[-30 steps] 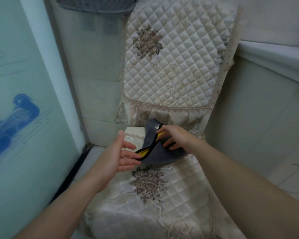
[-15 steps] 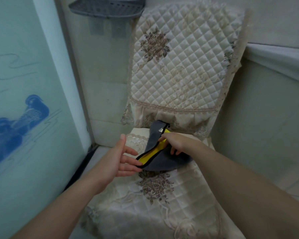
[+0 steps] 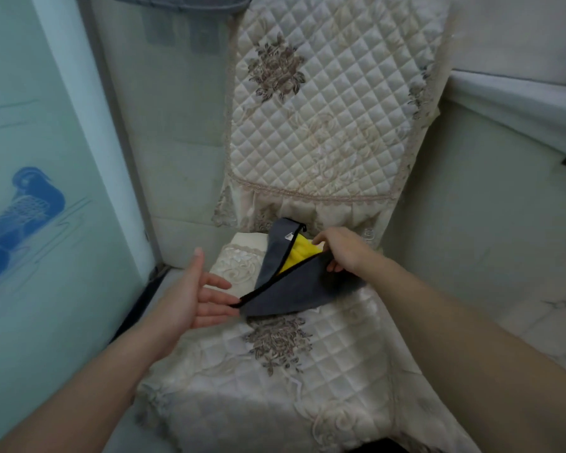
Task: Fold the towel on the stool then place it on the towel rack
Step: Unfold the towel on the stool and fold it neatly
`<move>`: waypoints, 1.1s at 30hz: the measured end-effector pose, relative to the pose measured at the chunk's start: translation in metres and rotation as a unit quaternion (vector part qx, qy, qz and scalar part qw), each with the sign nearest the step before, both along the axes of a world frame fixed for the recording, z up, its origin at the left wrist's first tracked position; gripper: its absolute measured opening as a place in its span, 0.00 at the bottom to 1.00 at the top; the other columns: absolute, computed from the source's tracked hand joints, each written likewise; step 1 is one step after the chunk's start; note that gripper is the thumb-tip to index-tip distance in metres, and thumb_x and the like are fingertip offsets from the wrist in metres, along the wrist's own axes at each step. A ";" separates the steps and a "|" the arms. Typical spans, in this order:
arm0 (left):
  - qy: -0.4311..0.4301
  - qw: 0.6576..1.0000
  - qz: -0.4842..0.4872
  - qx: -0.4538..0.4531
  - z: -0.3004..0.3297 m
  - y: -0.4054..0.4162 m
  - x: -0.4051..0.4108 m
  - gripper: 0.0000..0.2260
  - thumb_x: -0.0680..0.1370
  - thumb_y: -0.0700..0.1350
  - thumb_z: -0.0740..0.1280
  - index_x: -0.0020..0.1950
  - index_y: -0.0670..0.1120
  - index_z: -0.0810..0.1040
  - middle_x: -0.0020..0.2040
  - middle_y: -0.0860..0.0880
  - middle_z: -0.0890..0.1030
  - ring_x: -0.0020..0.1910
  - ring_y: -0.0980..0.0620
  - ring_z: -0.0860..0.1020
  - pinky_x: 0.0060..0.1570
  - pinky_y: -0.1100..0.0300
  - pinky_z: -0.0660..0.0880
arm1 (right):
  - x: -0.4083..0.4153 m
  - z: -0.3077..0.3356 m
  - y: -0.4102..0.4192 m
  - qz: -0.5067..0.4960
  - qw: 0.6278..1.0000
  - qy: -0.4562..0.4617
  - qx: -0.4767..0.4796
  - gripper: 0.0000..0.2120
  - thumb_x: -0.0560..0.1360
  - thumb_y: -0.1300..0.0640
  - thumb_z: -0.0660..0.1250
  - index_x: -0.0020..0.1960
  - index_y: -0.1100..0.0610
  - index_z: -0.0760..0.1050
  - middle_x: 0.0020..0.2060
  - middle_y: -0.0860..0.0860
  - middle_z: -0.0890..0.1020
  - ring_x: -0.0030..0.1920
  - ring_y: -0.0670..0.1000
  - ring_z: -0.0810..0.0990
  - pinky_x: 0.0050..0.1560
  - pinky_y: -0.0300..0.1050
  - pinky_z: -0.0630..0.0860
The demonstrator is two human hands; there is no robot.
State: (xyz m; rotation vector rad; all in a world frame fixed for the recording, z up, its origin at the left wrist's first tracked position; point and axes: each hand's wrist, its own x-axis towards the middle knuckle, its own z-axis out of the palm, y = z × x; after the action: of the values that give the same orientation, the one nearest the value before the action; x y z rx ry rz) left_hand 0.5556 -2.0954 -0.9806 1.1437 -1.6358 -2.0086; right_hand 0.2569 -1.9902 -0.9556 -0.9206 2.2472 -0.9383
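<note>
A small towel (image 3: 288,289), grey outside and yellow inside with black trim, lies partly folded at the back of the stool (image 3: 307,371), which wears a cream quilted cover. My right hand (image 3: 342,250) grips the towel's upper edge near the yellow side. My left hand (image 3: 193,292) is spread, palm turned inward, its fingertips touching the towel's lower left corner. A grey slotted rack (image 3: 177,3) shows at the top edge, cut off.
A frosted glass door (image 3: 46,207) with a blue duck print stands close on the left. The quilted backrest (image 3: 324,109) rises behind the stool. A pale ledge (image 3: 520,99) and tiled wall run on the right, floor tiles below.
The right hand has pulled the towel's edge wider, showing more yellow. The left hand stays at the lower corner. The view has shifted slightly.
</note>
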 end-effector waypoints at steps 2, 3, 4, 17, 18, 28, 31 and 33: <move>0.024 0.999 0.035 0.011 0.008 -0.005 -0.009 0.38 0.77 0.71 0.47 0.55 0.39 0.77 0.44 0.38 0.87 0.43 0.40 0.86 0.35 0.55 0.82 | -0.001 0.004 0.014 -0.059 0.993 -0.079 -0.060 0.17 0.79 0.52 0.54 0.52 0.56 0.81 0.49 0.59 0.78 0.31 0.58 0.82 0.36 0.47 0.80; 0.038 0.998 0.051 0.013 0.013 -0.007 -0.013 0.36 0.79 0.69 0.47 0.55 0.39 0.77 0.43 0.38 0.87 0.42 0.41 0.86 0.34 0.56 0.82 | 0.000 0.006 0.022 -0.084 0.986 -0.119 -0.081 0.16 0.79 0.53 0.55 0.53 0.57 0.81 0.50 0.59 0.77 0.32 0.59 0.83 0.39 0.50 0.81; 0.053 0.996 0.064 0.012 0.019 -0.009 -0.019 0.35 0.80 0.68 0.47 0.54 0.39 0.77 0.42 0.39 0.87 0.41 0.42 0.86 0.33 0.57 0.82 | 0.001 0.008 0.031 -0.104 0.979 -0.147 -0.098 0.16 0.79 0.53 0.56 0.54 0.57 0.81 0.50 0.59 0.76 0.34 0.60 0.83 0.43 0.53 0.83; 0.081 0.992 0.077 -0.063 0.059 -0.030 -0.053 0.24 0.82 0.61 0.53 0.49 0.43 0.78 0.40 0.47 0.87 0.39 0.50 0.86 0.40 0.57 0.79 | 0.020 0.018 0.098 -0.070 0.985 -0.148 -0.047 0.08 0.76 0.60 0.63 0.47 0.64 0.78 0.40 0.61 0.82 0.38 0.62 0.87 0.34 0.47 0.83; 0.077 0.991 0.071 -0.084 0.060 -0.027 -0.051 0.18 0.82 0.56 0.58 0.50 0.44 0.79 0.42 0.46 0.87 0.40 0.50 0.86 0.41 0.58 0.80 | 0.019 0.021 0.101 -0.050 0.989 -0.133 -0.042 0.06 0.74 0.64 0.64 0.45 0.63 0.80 0.37 0.60 0.84 0.40 0.61 0.88 0.36 0.48 0.84; -0.055 0.882 -0.054 -0.466 0.094 -0.036 -0.050 0.12 0.71 0.37 0.76 0.54 0.45 0.83 0.42 0.55 0.84 0.39 0.63 0.80 0.38 0.76 0.72 | 0.008 0.083 0.109 0.000 0.971 0.238 -0.018 0.09 0.74 0.57 0.75 0.35 0.50 0.81 0.24 0.44 0.82 0.27 0.41 0.81 0.31 0.34 0.73; -0.089 0.845 -0.088 -0.520 0.103 -0.032 -0.055 0.12 0.71 0.37 0.76 0.55 0.43 0.84 0.44 0.49 0.86 0.42 0.56 0.83 0.45 0.66 0.76 | 0.024 0.076 0.107 0.076 0.968 0.234 0.046 0.04 0.73 0.51 0.76 0.45 0.46 0.82 0.40 0.40 0.83 0.38 0.41 0.79 0.44 0.40 0.74; -0.108 0.828 -0.109 -0.539 0.100 -0.028 -0.056 0.12 0.71 0.36 0.75 0.54 0.42 0.84 0.45 0.47 0.86 0.42 0.53 0.83 0.48 0.61 0.78 | 0.041 0.052 0.106 0.117 0.965 0.215 0.090 0.21 0.71 0.42 0.76 0.60 0.48 0.79 0.51 0.44 0.82 0.44 0.44 0.79 0.46 0.41 0.74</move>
State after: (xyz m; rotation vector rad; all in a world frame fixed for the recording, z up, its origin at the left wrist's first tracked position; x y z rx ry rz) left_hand 0.4997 -2.1230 -0.8808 0.7272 -2.5379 -0.6881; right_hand 0.2984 -1.8842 -0.9041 -1.3717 2.4486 -0.4498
